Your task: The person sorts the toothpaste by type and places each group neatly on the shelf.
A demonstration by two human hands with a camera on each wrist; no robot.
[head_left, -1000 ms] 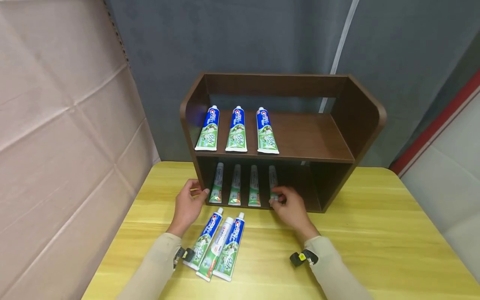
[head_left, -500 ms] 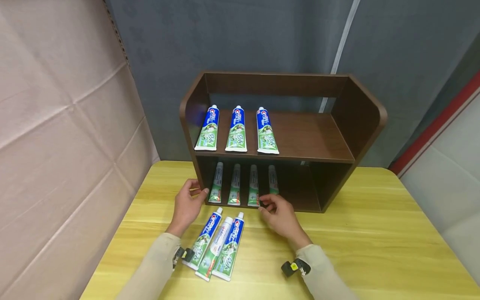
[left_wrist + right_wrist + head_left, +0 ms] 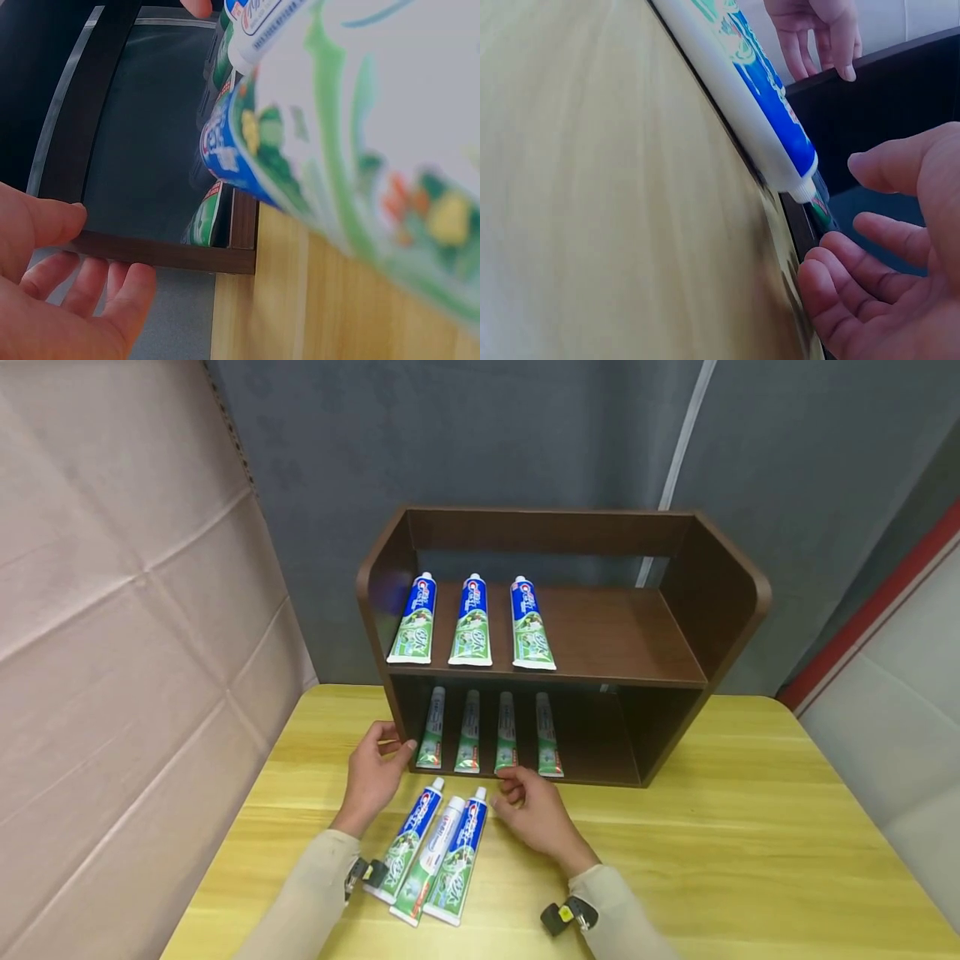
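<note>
My left hand [image 3: 375,772] grips the front edge of the left side panel of a dark brown two-tier shelf [image 3: 600,681]. In the left wrist view its thumb lies on one face of the panel [image 3: 176,253], the fingers on the other. My right hand [image 3: 534,806] holds nothing; thumb and fingers are apart and loosely bent, close to the bottom front edge. Beside it on the table lie two blue-and-green toothpaste tubes [image 3: 459,860] with a white-and-green toothpaste tube [image 3: 431,870] between them. The bottom tier bears several white-and-green tubes [image 3: 548,739], one partly hidden by my right fingers.
Three blue-and-green toothpaste tubes [image 3: 472,622] lie side by side on the upper tier, caps toward the back. The yellow wood-grain table [image 3: 735,852] extends right of the shelf. A grey curtain [image 3: 540,435] hangs behind, and a pale cloth wall [image 3: 127,610] stands at the left.
My right hand has let go of the rightmost tube on the bottom tier and moved left and toward me. My left hand has stayed on the side panel.
</note>
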